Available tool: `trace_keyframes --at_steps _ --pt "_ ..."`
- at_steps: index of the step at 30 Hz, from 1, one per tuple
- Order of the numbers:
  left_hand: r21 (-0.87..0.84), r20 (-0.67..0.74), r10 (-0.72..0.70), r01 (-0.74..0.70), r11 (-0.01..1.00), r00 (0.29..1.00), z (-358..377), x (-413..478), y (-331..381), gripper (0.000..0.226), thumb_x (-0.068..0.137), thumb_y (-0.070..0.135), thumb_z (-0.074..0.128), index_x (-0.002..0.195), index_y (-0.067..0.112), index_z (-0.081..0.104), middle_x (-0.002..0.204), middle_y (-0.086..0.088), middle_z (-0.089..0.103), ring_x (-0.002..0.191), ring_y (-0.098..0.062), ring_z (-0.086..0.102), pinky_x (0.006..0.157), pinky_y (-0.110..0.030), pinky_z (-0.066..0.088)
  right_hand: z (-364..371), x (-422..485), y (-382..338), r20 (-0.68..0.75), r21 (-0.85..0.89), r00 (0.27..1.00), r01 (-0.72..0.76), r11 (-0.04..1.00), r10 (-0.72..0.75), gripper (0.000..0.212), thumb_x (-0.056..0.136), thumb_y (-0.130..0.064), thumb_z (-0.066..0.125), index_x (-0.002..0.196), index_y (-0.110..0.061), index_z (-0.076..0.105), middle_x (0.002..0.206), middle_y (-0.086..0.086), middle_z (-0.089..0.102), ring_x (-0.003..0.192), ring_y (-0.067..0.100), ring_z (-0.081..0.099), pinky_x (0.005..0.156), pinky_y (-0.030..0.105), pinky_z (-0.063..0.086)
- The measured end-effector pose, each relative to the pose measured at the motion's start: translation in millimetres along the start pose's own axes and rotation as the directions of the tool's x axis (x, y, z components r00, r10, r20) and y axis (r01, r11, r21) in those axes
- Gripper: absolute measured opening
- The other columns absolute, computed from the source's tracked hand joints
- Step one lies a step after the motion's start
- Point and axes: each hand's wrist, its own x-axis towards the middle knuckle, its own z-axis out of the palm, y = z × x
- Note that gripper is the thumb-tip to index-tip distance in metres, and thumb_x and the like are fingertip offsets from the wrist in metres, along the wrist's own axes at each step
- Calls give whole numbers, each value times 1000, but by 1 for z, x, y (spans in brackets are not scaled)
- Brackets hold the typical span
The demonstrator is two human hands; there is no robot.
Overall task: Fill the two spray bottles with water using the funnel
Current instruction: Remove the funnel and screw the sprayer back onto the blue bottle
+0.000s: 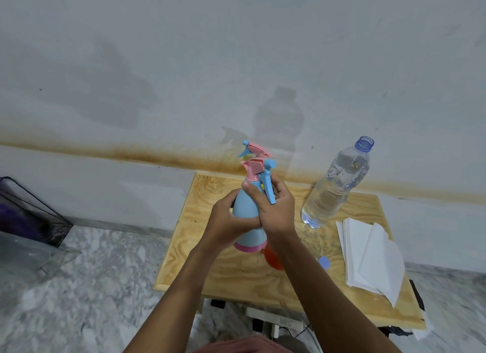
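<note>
1. I see the left hand (228,221) wrapped round the fat middle of a blue spray bottle (251,238). Its fingers are curled tight on it.
2. The right hand (273,208) grips the bottle's neck, just under the pink top. The thumb presses on the front. The other fingers curl round the back, by the blue trigger.
3. This bottle stands upright over the wooden table (236,273), in the middle of my view. I cannot tell if its pink bottom touches the wood.
4. The second spray bottle (253,148) is right behind it, at 12 o'clock. Only its pink and blue top shows.
5. The orange funnel (272,259) is on the table at 5 o'clock from the held bottle. The right arm hides part of it.
6. A big water bottle (335,187) stands at 3 o'clock. Its top is open and it is mostly full.
7. Its blue cap (324,262) lies on the table at 6 o'clock from it, near the funnel.
8. A stack of white paper (368,258) lies at 4 o'clock, by the table's right edge.
</note>
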Motion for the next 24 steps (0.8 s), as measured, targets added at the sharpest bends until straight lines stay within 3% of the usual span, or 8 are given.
trace_keyframes --at_steps 2,5,8,14,18,20,24 --pt "8 13 -3 3 1000 1000 -1 -1 -1 57 53 36 85 106 41 64 98 14 71 91 -6 69 68 -27 60 -2 0 0 33 -70 999 34 997 -32 45 78 -33 82 117 -21 65 106 -3 72 100 20 69 82 40 61" --pt "-2 14 -16 16 1000 1000 -4 -2 -5 53 57 30 87 105 40 67 98 12 71 91 -8 69 72 -37 61 -11 2 -3 158 -178 986 88 980 -60 27 88 -29 73 113 -23 66 101 -8 71 97 11 68 86 38 58" --pt "-12 29 -23 23 1000 999 -7 -3 -6 55 57 31 89 108 34 69 101 6 72 94 -16 70 76 -44 61 -20 6 -8 283 -126 959 36 991 1 17 93 -21 66 110 -23 64 106 -5 71 99 7 68 83 29 58" --pt "8 51 -9 8 1000 999 -4 -6 -8 59 58 32 88 112 32 67 101 5 71 94 -16 69 76 -36 59 -21 11 -6 250 -152 968 45 987 -6 23 88 -10 72 101 -27 64 101 -6 70 100 12 65 94 37 54" --pt "9 70 -19 19 1000 997 -4 -6 -10 56 57 33 88 109 34 67 100 3 72 95 -19 70 78 -43 60 -18 8 -5 211 -272 973 145 951 -88 26 87 -14 71 104 -31 63 102 -11 68 102 12 62 95 37 50" --pt "15 119 -33 31 999 992 -7 -5 -8 55 58 31 88 109 35 68 102 3 73 96 -19 70 80 -43 60 -24 9 -10 301 -298 951 164 940 -70 26 90 -14 67 113 -26 66 107 -9 71 105 13 64 97 37 50" --pt "16 215 -69 68 998 974 -12 -6 -4 50 58 34 87 105 33 70 103 4 76 95 -15 72 80 -35 61 -40 10 -22 481 -191 877 85 978 17 27 96 -10 59 121 -17 67 114 -1 73 107 12 68 91 27 54"
